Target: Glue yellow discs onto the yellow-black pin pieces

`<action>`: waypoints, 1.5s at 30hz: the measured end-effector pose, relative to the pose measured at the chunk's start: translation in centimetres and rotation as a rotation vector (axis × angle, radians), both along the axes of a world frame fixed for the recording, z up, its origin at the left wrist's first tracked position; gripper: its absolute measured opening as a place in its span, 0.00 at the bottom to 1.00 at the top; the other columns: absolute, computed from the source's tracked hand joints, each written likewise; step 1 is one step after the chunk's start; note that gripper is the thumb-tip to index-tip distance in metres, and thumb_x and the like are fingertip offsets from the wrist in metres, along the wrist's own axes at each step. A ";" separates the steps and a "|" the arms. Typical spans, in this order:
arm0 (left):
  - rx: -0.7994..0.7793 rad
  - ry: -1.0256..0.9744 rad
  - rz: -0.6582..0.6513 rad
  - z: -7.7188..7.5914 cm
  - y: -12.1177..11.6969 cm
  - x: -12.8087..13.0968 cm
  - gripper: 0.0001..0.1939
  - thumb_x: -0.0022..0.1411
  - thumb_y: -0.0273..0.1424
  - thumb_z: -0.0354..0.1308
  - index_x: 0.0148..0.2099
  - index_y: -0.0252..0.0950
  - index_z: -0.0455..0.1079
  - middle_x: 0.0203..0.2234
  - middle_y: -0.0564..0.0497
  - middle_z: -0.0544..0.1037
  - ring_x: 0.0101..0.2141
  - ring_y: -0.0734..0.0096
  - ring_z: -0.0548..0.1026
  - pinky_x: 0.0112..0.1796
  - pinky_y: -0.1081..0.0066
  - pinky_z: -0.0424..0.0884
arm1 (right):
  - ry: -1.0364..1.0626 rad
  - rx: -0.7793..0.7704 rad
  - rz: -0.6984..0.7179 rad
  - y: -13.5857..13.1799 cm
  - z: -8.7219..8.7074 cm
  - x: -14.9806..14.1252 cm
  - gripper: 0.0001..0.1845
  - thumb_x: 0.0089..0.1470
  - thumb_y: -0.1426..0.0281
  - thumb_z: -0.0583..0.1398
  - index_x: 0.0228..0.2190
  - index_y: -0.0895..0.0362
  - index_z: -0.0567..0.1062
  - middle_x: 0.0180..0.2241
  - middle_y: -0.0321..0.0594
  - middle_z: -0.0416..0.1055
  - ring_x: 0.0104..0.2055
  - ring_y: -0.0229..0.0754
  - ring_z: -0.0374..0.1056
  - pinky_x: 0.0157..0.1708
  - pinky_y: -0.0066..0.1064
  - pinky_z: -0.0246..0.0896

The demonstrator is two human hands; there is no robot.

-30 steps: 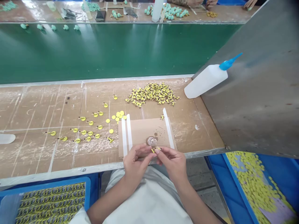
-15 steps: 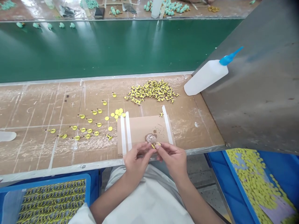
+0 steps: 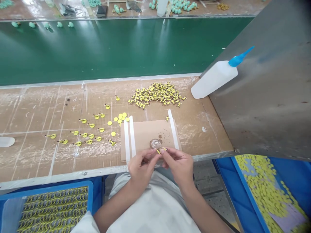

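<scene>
My left hand pinches a small yellow disc, seen nearly edge-on. Close against it, my right hand is closed on a tiny yellow figurine, mostly covered by my fingertips. Both hands meet over the front edge of a cardboard sheet. Just beyond the fingertips, a round blob of clear glue lies on that sheet. One loose figurine rests near its upper right corner. To the left are loose yellow discs and several figurines on discs.
A heap of yellow figurines lies behind the cardboard. A white bottle with a blue nozzle leans against a metal panel. Blue trays hold rows of figurines at left and yellow discs at right. A green conveyor runs behind.
The mint-green pieces on the conveyor have shifted left. The view has moved slightly; my hands keep nearly the same pinch, the disc and figurine still together.
</scene>
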State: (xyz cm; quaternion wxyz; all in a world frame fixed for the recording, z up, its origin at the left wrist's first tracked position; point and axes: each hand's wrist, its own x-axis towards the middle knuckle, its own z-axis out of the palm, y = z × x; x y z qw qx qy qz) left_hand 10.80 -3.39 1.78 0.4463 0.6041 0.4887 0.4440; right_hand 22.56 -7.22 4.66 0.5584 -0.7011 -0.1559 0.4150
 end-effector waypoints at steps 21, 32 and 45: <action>0.021 -0.002 -0.020 0.0 0.0 0.0 0.09 0.56 0.30 0.70 0.41 0.38 0.77 0.32 0.49 0.85 0.25 0.69 0.81 0.29 0.71 0.79 | 0.000 -0.003 -0.021 0.2 -0.1 -0.1 0.15 0.46 0.59 0.71 0.29 0.59 0.83 0.20 0.39 0.76 0.15 0.36 0.66 0.13 0.24 0.61; 0.090 -0.073 -0.015 0.0 -0.1 -0.4 0.15 0.52 0.24 0.72 0.42 0.39 0.76 0.33 0.51 0.85 0.30 0.67 0.83 0.29 0.73 0.80 | -0.089 0.105 -0.016 -0.4 -0.1 -0.4 0.08 0.49 0.65 0.70 0.29 0.58 0.83 0.20 0.37 0.76 0.15 0.34 0.66 0.14 0.22 0.63; 0.009 -0.475 -0.098 1.7 0.2 -1.1 0.31 0.50 0.19 0.72 0.53 0.42 0.66 0.32 0.53 0.84 0.32 0.65 0.84 0.34 0.69 0.82 | -0.634 0.425 0.180 -1.7 2.6 -0.9 0.15 0.49 0.81 0.67 0.38 0.53 0.81 0.32 0.38 0.80 0.26 0.37 0.73 0.24 0.27 0.71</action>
